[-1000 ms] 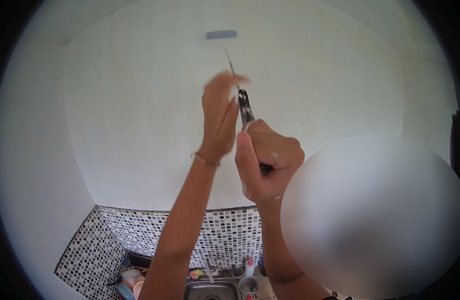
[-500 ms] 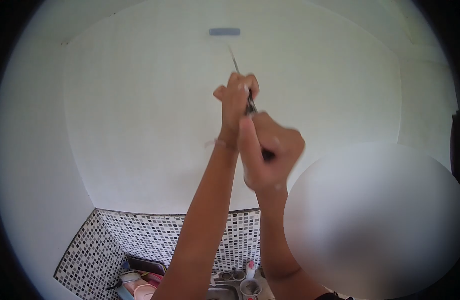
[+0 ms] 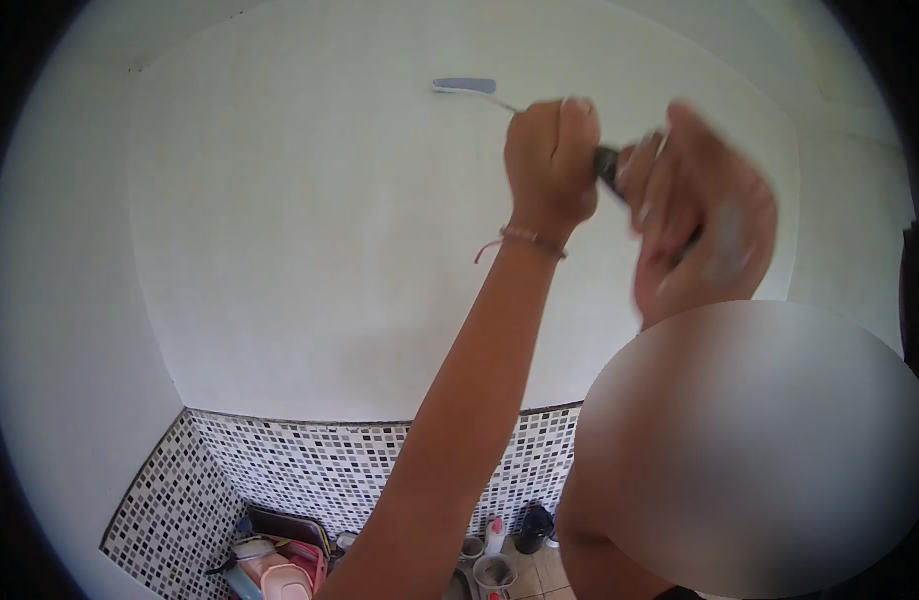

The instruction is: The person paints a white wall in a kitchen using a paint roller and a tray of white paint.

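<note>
A small paint roller [image 3: 463, 87] with a grey sleeve rests against the white wall [image 3: 309, 230], high up. Its thin metal shaft runs right and down to a dark handle. My left hand [image 3: 551, 165] is closed around the upper part of the handle. My right hand [image 3: 701, 215], blurred by motion, grips the lower end of the same handle, just right of the left hand. Both arms reach upward from below.
A band of black, grey and white mosaic tile [image 3: 309, 465] runs under the white wall. Below it sit pink containers [image 3: 284, 570], small cups [image 3: 494, 570] and a dark bottle [image 3: 532, 527] on a counter. A blurred patch covers the lower right.
Both hands swung to the right with the handle, so the roller now lies nearly flat with its shaft pointing right. My left hand went from loose fingers to a firm grip on the handle.
</note>
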Motion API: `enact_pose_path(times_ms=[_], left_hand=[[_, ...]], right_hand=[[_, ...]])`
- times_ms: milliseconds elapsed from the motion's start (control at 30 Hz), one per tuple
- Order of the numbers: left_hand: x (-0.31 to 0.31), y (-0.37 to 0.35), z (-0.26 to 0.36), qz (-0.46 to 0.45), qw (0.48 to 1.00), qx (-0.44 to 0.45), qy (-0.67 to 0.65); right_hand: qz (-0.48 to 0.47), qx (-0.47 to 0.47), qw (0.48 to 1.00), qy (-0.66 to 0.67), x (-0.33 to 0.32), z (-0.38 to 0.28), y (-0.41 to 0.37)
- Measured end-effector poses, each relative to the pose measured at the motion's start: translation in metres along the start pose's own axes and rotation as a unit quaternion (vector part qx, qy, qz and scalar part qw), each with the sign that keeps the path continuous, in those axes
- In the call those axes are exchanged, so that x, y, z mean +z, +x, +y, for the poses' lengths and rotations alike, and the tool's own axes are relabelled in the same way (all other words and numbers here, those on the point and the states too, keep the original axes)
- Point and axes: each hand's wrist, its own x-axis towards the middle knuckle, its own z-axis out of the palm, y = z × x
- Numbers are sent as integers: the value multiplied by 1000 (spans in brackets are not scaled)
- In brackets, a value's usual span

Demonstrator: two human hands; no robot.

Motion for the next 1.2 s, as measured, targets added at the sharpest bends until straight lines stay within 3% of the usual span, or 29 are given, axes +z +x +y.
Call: enact_pose_path(times_ms=[67, 200, 267, 300, 333, 433, 533, 600, 667, 733, 767, 867, 1067, 1200], left_hand=[[10, 19, -2, 57, 993, 79, 70], [2, 19, -2, 71, 993, 84, 51], [-17, 10, 2, -34, 990, -118, -68], [-25, 9, 6, -87, 964, -216, -129], [-27, 13, 9, -65, 962, -229, -133], [-29, 25, -25, -67, 995, -69, 16], [-19, 41, -38, -25, 995, 19, 96], [-10, 42, -16, 14, 992, -22, 122], [-3, 29, 11, 40, 985, -65, 153], [-17, 28, 29, -56, 978, -199, 29], [-33, 41, 44, -163, 933, -317, -51], [-18, 27, 33, -43, 980, -190, -42], [-19, 44, 6, -74, 957, -260, -109], [-14, 25, -15, -87, 983, -161, -11]], right_hand=[[-49, -60, 997, -12, 1, -6, 29], [-78, -41, 996, -32, 8, -9, 23], [-79, -19, 996, -32, 13, -7, 9], [-77, -4, 996, -33, 16, -6, 6], [-51, 6, 998, -36, 22, -2, 5], [-18, 22, 998, -64, 49, 8, 18], [9, -3, 1000, -3, 52, 15, 40], [21, -7, 999, 23, 47, 5, 51], [-48, -14, 998, 26, 29, -10, 54], [-31, -11, 999, -9, 26, -26, 46], [-25, -17, 1000, -4, 23, -25, 42], [-18, -40, 999, 2, 14, -19, 44], [-67, -31, 997, -8, 30, -23, 64], [-81, -24, 996, -26, 25, -17, 53]])
